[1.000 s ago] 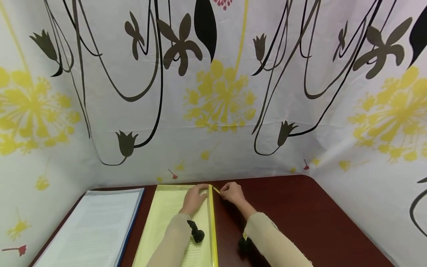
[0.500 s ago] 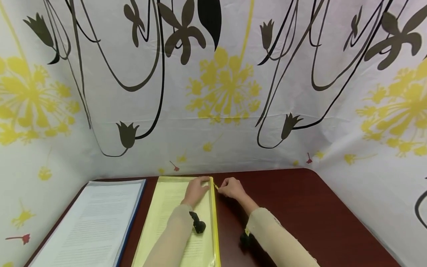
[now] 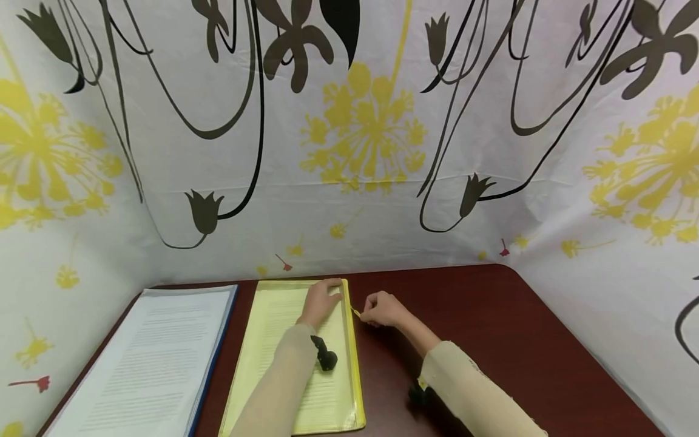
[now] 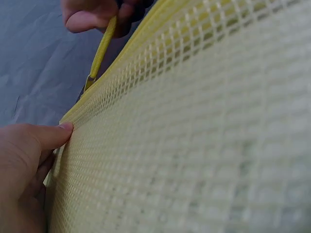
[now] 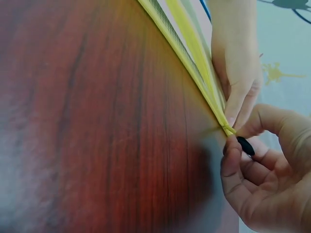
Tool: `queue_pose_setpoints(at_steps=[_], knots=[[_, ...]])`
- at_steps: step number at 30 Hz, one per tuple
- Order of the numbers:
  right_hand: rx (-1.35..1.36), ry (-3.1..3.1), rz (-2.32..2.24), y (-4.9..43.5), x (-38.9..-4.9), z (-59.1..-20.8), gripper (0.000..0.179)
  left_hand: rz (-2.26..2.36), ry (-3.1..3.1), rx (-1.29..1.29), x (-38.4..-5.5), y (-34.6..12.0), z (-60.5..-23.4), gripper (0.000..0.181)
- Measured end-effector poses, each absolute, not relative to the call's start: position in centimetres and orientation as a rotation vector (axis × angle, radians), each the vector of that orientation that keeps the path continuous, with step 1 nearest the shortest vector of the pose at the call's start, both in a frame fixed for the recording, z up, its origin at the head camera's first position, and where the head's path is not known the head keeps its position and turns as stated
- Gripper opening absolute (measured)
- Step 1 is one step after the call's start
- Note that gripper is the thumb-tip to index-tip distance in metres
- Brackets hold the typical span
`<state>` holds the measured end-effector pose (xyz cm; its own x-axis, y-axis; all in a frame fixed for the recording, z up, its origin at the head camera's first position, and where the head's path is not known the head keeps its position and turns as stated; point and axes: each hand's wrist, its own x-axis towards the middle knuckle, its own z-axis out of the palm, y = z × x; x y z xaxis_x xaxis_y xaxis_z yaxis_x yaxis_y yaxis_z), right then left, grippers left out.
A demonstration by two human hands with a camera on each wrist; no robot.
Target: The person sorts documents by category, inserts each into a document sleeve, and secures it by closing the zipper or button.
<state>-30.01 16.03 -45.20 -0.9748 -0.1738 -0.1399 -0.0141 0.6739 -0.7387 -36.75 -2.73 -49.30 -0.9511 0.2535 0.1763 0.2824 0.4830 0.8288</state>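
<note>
A yellow mesh zipper pouch point(image 3: 267, 340) lies on the table with printed sheets showing through it. At its far right corner my left hand point(image 3: 318, 303) grips the edge, thumb on top of the mesh point(image 4: 194, 145) and the other fingers partly hidden beneath. Just right of the pouch's long edge, my right hand point(image 3: 384, 309) pinches the yellow cord pull point(image 4: 103, 48) of the zipper. The slider point(image 4: 89, 82) sits on the edge a short way from the left thumb. A small black piece point(image 5: 245, 145) shows between the right fingers.
A blue-edged folder point(image 3: 213, 364) with white printed sheets point(image 3: 147, 358) lies at the left. The dark red table point(image 3: 480, 340) extends to the right. A patterned curtain point(image 3: 349, 230) stands behind and on both sides. Black wrist cameras point(image 3: 326, 358) hang at the sleeves.
My right hand has drawn the zipper pull along the edge, away from the far corner and nearer me. The left hand keeps its grip there. The view has tilted, showing the pouch's near edge.
</note>
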Motion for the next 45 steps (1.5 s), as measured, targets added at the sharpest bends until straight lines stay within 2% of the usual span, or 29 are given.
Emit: queue_pose_setpoints(at_steps=[13,24,31,38,45], knots=[[-0.508,2.401,-1.156,17.8,-25.9,-44.3,0.013,-1.464,-2.672,-0.586,-37.2,-3.0,-49.0,0.04],[-0.705,2.087,-1.118,18.0,-22.5,-43.1,0.007,-1.45,-2.708,-0.599,-37.7,-2.9,-48.1,0.042],[-0.768,1.795,-1.042,17.7,-20.6,-42.9,0.012,-1.45,-2.714,-0.623,-37.7,-3.0,-49.0,0.043],[-0.82,1.581,-0.942,17.5,-19.5,-42.8,0.011,-1.432,-2.699,-0.642,-37.5,-3.1,-49.4,0.042],[-0.847,1.581,-0.951,17.9,-19.8,-42.4,0.015,-1.394,-2.707,-0.65,-37.6,-3.2,-49.1,0.042]])
